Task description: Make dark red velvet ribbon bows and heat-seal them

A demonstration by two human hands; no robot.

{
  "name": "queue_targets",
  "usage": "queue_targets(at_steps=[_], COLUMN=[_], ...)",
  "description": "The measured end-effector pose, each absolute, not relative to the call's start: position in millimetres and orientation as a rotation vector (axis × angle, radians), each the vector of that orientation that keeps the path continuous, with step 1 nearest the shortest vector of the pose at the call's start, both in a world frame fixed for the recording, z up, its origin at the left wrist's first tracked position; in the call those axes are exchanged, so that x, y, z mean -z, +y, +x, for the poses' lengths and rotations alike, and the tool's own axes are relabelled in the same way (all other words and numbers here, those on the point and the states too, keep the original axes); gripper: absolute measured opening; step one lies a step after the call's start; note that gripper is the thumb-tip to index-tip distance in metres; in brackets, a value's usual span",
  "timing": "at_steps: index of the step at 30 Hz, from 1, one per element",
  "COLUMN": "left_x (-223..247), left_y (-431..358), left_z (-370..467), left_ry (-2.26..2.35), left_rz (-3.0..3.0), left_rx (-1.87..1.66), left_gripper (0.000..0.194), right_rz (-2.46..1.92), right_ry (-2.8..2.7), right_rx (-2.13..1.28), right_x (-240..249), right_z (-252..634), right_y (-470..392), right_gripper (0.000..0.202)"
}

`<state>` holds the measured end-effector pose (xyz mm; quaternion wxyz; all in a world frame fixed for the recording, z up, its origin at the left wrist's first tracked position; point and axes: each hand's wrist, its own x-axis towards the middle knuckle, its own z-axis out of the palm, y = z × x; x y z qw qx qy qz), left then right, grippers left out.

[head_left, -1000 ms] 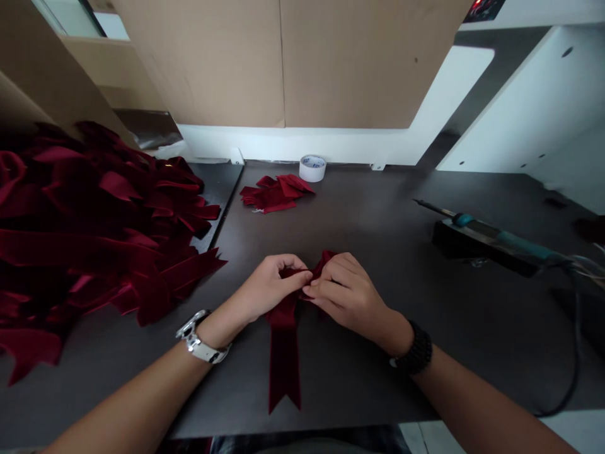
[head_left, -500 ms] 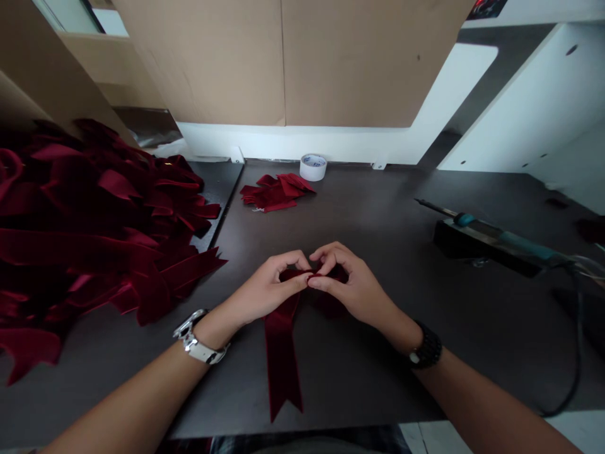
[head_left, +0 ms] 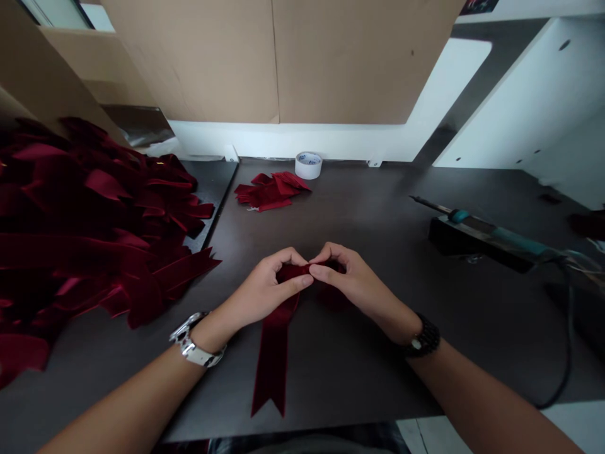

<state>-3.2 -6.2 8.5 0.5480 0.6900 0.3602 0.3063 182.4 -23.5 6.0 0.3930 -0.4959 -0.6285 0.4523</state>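
Note:
A dark red velvet ribbon is pinched between my two hands above the table, its gathered middle at my fingertips. My left hand is closed on the left side of it, thumb in front and fingers behind. From the right, my right hand grips the same spot, thumb and index finger pressed together. One long tail with a V-cut end hangs down below my left hand. Another part of the ribbon shows dimly under my right hand. The exact fold between the fingertips is hidden.
A large heap of red velvet ribbons lies on the left. Behind my hands are a small pile of red ribbon pieces and a white tape roll. A soldering iron rests on its black stand at right, cable trailing forward.
My right index fingertip has come down onto the ribbon, so both hands pinch it closely together. The hanging tail has swung slightly left. The whole view has shifted a little.

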Motion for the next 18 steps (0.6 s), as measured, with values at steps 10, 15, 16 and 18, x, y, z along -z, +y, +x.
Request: queue_targets(at_steps=[10,15,16,18], left_x=[-9.2,-4.2,-3.4,-3.2], left_y=[-10.4,-10.2,-10.1,-9.6], left_z=[3.0,0.9,0.7,0.2], left_ry=[0.861,0.876,0.882,0.895], left_rz=[1.382,1.361,1.368,1.382], left_rx=[-0.881,-0.878,-0.872,-0.867], left_gripper=[0.019,0.018,0.018,0.017], right_rz=[-1.04,-1.114,-1.159,-1.272], right_ry=[-1.423,-1.756,-1.849,-1.951], right_rx=[-1.319,-1.103,-0.999,-0.75], right_x=[-1.2,-9.7,-14.1,-23.8], right_z=[178.8,188.4,193.1,206.0], right_y=[-25.9,-19.0,-18.8,-23.1], right_gripper=[0.022,0.016,0.014,0.013])
